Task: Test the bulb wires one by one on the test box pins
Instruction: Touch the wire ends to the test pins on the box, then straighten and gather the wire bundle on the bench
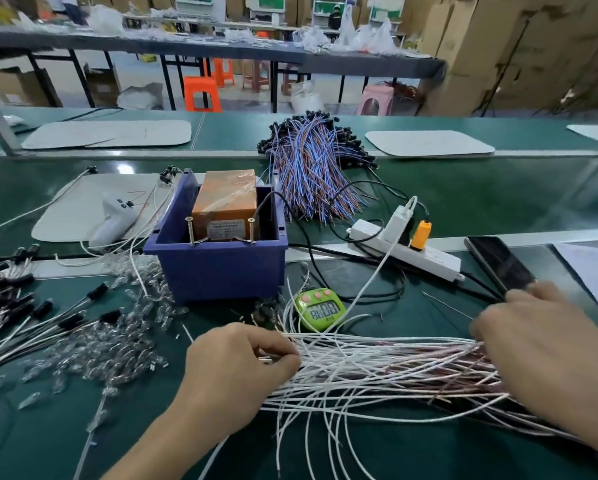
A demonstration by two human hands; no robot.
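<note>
Fanning out across the smooth green table is a loose sheaf of thin white wires, matte and springy, some looping toward the near edge, with reddish strands showing where the bundle thickens on the right. The left hand comes in low, wrist bent, thumb and forefinger pinching the bare ends at the left tip of the sheaf, the other fingers tucked under. The right hand lies palm-down on the thick end, knuckles arched and fingers curled over the strands; its thumb is hidden, so whether it truly clasps the bundle I cannot tell. Just beyond the left hand stands the blue tub, hard plastic with square walls, holding an orange box wrapped in glossy film. Two brass-coloured screws stand upright at the tub's near wall, and the wires are well short of them, not touching. Between tub and sheaf sits a rounded lime-green timer with pink buttons. A white power strip lies at an angle to the right, a yellow plug in it, and a dark phone beside that. Left of the tub, small clear glass bulbs are scattered in a glinting heap, next to leads with black caps. Behind the tub, a thick pile of blue and orange wires.
</note>
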